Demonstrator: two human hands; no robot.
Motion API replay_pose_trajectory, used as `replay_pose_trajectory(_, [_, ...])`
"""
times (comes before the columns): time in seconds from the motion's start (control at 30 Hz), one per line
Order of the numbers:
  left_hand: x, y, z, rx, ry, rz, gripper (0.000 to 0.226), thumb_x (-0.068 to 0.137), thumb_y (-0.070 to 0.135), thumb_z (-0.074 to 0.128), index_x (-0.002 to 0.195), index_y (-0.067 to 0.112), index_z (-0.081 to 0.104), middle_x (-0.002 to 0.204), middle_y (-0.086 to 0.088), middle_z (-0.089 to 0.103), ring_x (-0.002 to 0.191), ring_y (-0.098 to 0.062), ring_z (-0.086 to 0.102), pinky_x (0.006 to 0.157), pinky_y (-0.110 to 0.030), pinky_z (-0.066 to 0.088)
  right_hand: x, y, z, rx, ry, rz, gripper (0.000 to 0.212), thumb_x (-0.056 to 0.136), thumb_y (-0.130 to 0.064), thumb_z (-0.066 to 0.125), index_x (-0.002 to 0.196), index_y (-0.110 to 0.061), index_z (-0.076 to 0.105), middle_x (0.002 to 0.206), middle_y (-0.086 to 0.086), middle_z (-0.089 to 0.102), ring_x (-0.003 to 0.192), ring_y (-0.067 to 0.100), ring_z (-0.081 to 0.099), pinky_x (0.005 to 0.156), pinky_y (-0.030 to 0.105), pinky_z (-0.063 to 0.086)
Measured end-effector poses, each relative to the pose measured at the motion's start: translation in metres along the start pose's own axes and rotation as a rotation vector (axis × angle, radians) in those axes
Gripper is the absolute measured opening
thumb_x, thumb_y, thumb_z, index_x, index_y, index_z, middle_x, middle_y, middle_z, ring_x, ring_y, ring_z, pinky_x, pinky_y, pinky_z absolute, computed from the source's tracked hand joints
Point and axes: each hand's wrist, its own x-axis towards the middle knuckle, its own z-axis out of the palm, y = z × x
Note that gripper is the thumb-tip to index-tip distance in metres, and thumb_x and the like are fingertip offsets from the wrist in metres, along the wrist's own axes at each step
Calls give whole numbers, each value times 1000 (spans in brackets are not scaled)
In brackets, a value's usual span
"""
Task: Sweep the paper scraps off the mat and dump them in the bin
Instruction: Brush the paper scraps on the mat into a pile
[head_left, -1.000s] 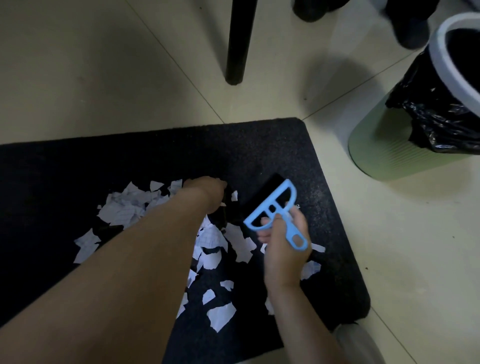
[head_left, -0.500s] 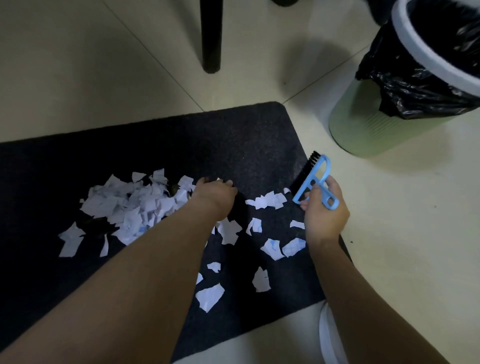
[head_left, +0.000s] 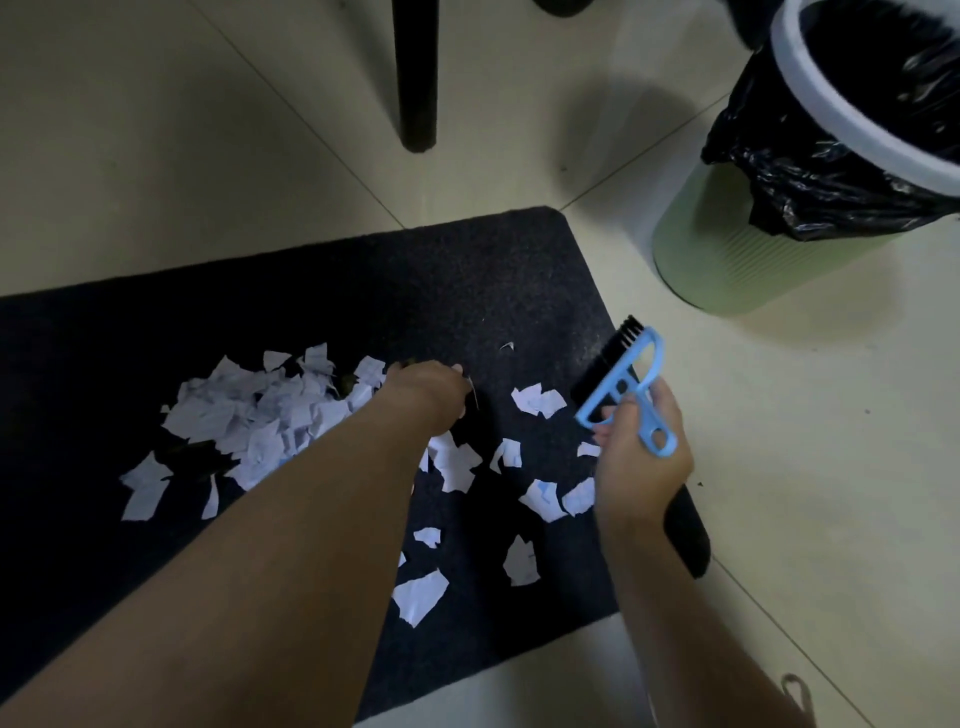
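A dark mat (head_left: 467, 270) lies on the tiled floor. White paper scraps (head_left: 260, 415) are heaped on its left middle, with several loose ones (head_left: 540, 400) scattered to the right and front. My left hand (head_left: 426, 397) rests knuckles-up on the mat beside the heap, fingers curled under and hidden; something dark shows at its fingertips. My right hand (head_left: 641, 457) grips a blue-handled brush (head_left: 623, 382) with black bristles, tilted above the mat's right edge. The green bin (head_left: 727, 260), with a white rim and black liner, stands at the upper right.
A black furniture leg (head_left: 415, 78) stands on the floor beyond the mat. Pale floor tiles surround the mat. A small grey loop (head_left: 797, 691) lies on the floor at the lower right.
My right hand has carried the brush from the mat's middle out to its right edge. My left hand stays by the heap. The view has shifted, bringing the bin closer.
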Motion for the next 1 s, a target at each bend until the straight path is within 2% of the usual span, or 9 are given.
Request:
replay_pose_trajectory(0.07, [-1, 0, -1, -12, -1, -11, 69, 96, 12, 43, 155, 19, 8, 160, -7, 15, 147, -27, 16, 119, -49, 16, 11, 6, -2, -70, -27, -5, 27, 94, -13, 51, 109, -29, 65, 77, 16, 64, 64, 20, 58, 61, 29, 54])
replay_pose_trajectory(0.17, [-1, 0, -3, -16, 5, -6, 69, 95, 8, 46, 154, 18, 13, 157, -8, 23, 145, -29, 21, 117, -48, 21, 1, 16, 11, -86, -120, 73, 34, 94, -8, 52, 127, -12, 59, 80, 9, 67, 58, 12, 61, 53, 18, 53])
replay_pose_trajectory(0.33, [4, -3, -2, -38, 45, 26, 63, 94, 7, 45, 151, 23, 26, 155, -6, 29, 141, -30, 29, 113, -47, 27, -49, 14, 28, 44, -278, 195, 29, 94, -7, 50, 121, -13, 61, 79, 12, 68, 58, 4, 61, 55, 16, 52])
replay_pose_trajectory(0.4, [9, -4, 0, -44, 20, 26, 65, 93, 7, 48, 152, 25, 26, 157, -2, 23, 142, -29, 26, 114, -47, 27, -49, 4, 25, 102, -228, 183, 28, 94, -6, 50, 116, -18, 62, 73, 7, 67, 53, 3, 58, 52, 16, 50])
replay_pose_trajectory(0.5, [9, -9, -1, -99, 55, 58, 58, 92, 5, 48, 146, 22, 38, 148, -6, 39, 132, -28, 41, 110, -41, 37, -22, -7, 17, 90, -109, 89, 30, 93, -6, 50, 116, -21, 62, 72, 1, 65, 53, 5, 57, 53, 19, 50])
replay_pose_trajectory(0.63, [5, -12, 2, -141, 214, 72, 45, 88, 4, 48, 131, 14, 56, 126, -8, 59, 109, -24, 57, 88, -33, 52, 19, -6, 24, -150, -106, -47, 27, 93, -17, 49, 114, -27, 63, 75, 2, 64, 66, 14, 57, 65, 32, 52])
replay_pose_trajectory(0.73, [6, -24, 8, -104, 396, -22, 35, 84, 0, 52, 114, 13, 64, 114, -7, 64, 104, -26, 60, 70, -31, 43, 30, -9, 45, -521, -169, -207, 32, 93, -26, 49, 123, -27, 60, 88, 5, 67, 77, 21, 60, 71, 28, 45])
replay_pose_trajectory(0.87, [-2, -40, 19, -85, 503, -136, 25, 86, 12, 55, 110, 14, 62, 114, -8, 60, 112, -28, 52, 84, -35, 40, 5, -12, 63, -764, -451, -361, 30, 93, -26, 50, 121, -24, 62, 90, 6, 68, 70, 19, 54, 64, 25, 40])
replay_pose_trajectory(1.0, [-12, -58, 42, -96, 540, -213, 30, 87, 12, 49, 115, 14, 60, 118, -7, 58, 117, -28, 48, 100, -40, 38, -20, -23, 64, -604, -578, -296, 24, 93, -27, 48, 106, -25, 68, 76, 0, 65, 65, 19, 59, 65, 33, 51])
